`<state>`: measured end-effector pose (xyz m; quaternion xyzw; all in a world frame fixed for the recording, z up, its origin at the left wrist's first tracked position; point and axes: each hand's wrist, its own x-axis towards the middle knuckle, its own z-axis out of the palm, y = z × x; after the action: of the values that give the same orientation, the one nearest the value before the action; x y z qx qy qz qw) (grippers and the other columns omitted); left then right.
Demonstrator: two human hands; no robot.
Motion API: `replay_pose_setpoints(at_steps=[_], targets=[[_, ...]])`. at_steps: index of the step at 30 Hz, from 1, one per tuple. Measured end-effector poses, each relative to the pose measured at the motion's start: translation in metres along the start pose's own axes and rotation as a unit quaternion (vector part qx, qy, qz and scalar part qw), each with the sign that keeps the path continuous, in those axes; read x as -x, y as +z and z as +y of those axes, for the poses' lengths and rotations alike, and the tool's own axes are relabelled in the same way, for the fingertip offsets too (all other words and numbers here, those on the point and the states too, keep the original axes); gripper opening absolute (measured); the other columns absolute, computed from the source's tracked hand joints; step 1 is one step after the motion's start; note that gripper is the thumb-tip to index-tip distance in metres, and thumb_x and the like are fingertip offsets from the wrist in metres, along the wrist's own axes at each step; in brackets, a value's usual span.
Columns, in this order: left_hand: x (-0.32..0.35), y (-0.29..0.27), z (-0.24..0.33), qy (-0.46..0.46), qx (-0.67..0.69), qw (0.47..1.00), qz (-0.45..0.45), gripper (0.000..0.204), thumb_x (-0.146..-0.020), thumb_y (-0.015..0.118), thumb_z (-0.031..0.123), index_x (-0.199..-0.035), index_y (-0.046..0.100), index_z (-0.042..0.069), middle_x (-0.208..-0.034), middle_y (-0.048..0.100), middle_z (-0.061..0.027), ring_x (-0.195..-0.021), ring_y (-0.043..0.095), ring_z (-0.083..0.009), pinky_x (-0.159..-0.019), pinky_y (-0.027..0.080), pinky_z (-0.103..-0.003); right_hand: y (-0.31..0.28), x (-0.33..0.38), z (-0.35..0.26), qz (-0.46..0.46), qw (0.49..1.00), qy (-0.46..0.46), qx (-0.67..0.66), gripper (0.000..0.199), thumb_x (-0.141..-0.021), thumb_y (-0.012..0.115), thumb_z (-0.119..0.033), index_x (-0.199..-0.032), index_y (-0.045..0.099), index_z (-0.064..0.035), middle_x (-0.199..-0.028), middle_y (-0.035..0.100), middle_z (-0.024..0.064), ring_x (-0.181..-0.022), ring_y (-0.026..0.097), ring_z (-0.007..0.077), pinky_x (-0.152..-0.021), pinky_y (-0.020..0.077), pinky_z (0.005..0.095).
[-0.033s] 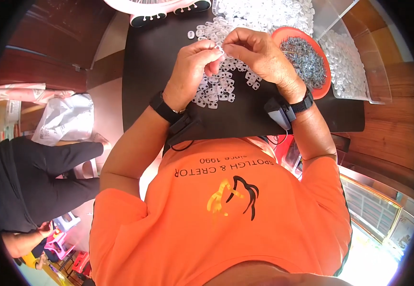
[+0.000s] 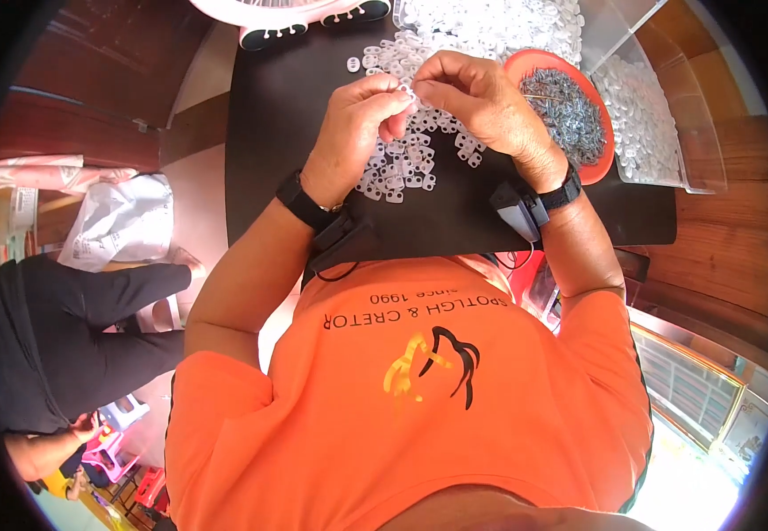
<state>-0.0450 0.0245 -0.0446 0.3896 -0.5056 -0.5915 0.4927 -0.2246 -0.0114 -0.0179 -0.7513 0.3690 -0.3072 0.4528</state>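
Observation:
Over the dark table my left hand (image 2: 355,133) pinches a small white plastic piece (image 2: 408,92) with holes in it, between thumb and fingers. Close against it, my right hand (image 2: 481,99) is closed in a pinch at the same piece; whatever its fingertips grip is too small to make out. Beneath and around both hands lie several loose white pieces (image 2: 395,168) of the same kind, rounded, with two holes. Right of my right hand, a red-orange bowl (image 2: 608,133) is filled with small shiny metal parts (image 2: 564,115).
A bigger heap of white pieces (image 2: 499,26) spreads at the table's far side. A clear plastic bin (image 2: 702,168) of white pieces stands at the right. A pink-and-white object (image 2: 269,12) with black feet sits far left. Another person in dark trousers (image 2: 74,345) is at my left.

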Motion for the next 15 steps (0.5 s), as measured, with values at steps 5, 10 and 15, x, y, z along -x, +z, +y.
replay_pose_setpoints(at_steps=[5, 10, 15], targets=[[-0.0015, -0.0042, 0.0019, 0.000, -0.012, 1.000, 0.002, 0.020, -0.085, 0.055, 0.018, -0.073, 0.058, 0.003, -0.061, 0.052, 0.0005, -0.056, 0.045, -0.0066, -0.053, 0.035, -0.021, -0.0045, -0.0001, 0.0040, -0.007, 0.998, 0.009, -0.061, 0.013, -0.089, 0.057, -0.012, -0.092, 0.060, -0.0004, -0.080, 0.058, -0.0027, -0.077, 0.050, 0.0031, -0.070, 0.0422, 0.0195], [-0.0006, -0.0043, 0.0012, 0.009, -0.032, 0.999, 0.001, 0.018, -0.086, 0.056, 0.015, -0.076, 0.059, 0.001, -0.062, 0.050, 0.0009, -0.057, 0.043, -0.0060, -0.053, 0.034, -0.021, 0.0000, 0.0017, -0.0009, -0.003, 1.000, -0.005, -0.001, 0.011, -0.090, 0.057, -0.011, -0.092, 0.060, -0.0007, -0.079, 0.057, -0.0036, -0.076, 0.050, 0.0028, -0.069, 0.0424, 0.0192], [-0.0010, -0.0030, 0.0014, 0.014, -0.045, 0.999, -0.003, 0.017, -0.086, 0.055, 0.014, -0.077, 0.059, 0.001, -0.063, 0.050, 0.0010, -0.058, 0.043, -0.0058, -0.054, 0.035, -0.020, 0.0021, 0.0000, 0.0084, 0.024, 0.999, -0.022, -0.021, 0.013, -0.087, 0.058, -0.012, -0.093, 0.061, -0.0008, -0.075, 0.059, -0.0005, -0.070, 0.051, 0.0053, -0.064, 0.0428, 0.0218]])
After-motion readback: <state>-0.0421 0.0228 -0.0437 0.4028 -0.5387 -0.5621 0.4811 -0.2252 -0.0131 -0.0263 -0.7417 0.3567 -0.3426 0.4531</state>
